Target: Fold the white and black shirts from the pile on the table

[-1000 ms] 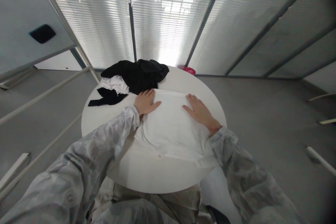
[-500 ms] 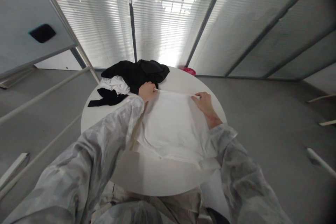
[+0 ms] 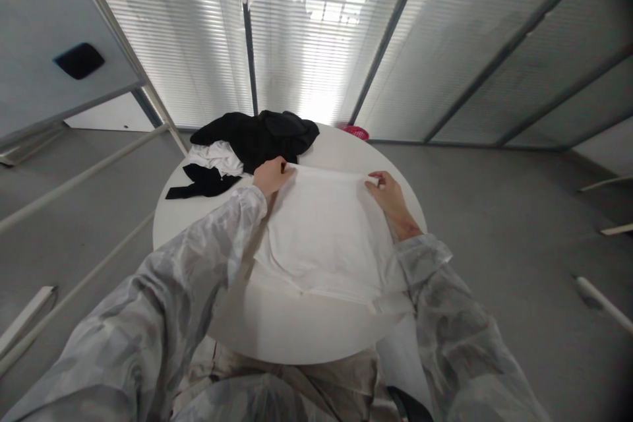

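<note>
A white garment (image 3: 326,231), its exact kind unclear, lies spread over the round white table (image 3: 277,336). At its far left corner my left hand (image 3: 271,176) is closed, pinching the cloth. My right hand (image 3: 388,196) grips the far right corner between thumb and fingers. The far edge is stretched between both hands, while the near part lies on the tabletop with soft creases. Just beyond my left hand sits a heap of black clothes (image 3: 257,138).
White crumpled cloth (image 3: 217,157) and a black strip of fabric (image 3: 202,184) lie at the table's left. A pink basket (image 3: 356,132) shows past the far edge. A whiteboard on a metal frame (image 3: 84,184) stands left, before a blind-covered glass wall (image 3: 306,46).
My hands have moved slightly apart, the left one further left and the right one a little right. The garment's far edge is pulled wider.
</note>
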Action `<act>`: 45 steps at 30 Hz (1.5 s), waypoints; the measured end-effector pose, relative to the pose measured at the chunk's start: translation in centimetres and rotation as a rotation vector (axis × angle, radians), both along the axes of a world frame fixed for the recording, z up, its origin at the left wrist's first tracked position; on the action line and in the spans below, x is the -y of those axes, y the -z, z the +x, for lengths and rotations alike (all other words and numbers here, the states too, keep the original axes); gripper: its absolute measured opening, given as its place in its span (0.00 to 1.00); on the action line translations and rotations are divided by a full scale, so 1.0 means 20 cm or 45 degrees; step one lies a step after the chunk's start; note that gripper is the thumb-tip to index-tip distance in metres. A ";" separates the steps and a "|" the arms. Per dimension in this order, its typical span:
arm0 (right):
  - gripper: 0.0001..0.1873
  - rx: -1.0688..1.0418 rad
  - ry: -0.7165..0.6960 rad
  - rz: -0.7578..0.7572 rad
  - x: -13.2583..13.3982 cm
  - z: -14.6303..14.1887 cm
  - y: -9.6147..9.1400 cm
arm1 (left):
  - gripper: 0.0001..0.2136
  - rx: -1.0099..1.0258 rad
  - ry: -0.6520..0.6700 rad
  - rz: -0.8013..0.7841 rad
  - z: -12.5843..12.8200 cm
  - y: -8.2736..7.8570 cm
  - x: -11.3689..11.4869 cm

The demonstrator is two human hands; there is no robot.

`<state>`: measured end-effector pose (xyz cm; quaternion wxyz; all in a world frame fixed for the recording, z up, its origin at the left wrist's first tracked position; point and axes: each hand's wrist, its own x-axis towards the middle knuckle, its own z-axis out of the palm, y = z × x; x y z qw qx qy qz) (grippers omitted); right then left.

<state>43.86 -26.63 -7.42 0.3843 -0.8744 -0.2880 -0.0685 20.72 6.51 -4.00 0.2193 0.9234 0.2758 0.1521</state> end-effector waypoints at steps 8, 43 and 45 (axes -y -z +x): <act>0.23 -0.065 0.053 0.107 -0.06 0.07 -0.02 | 0.07 0.161 -0.055 -0.075 0.01 -0.01 0.01; 0.05 0.436 -1.009 -0.357 -0.38 -1.53 -0.14 | 0.23 0.339 0.933 -0.038 -0.24 0.16 -0.09; 0.06 0.438 -1.009 -0.343 -0.38 -1.53 -0.15 | 0.23 0.355 0.941 -0.033 -0.24 0.16 -0.09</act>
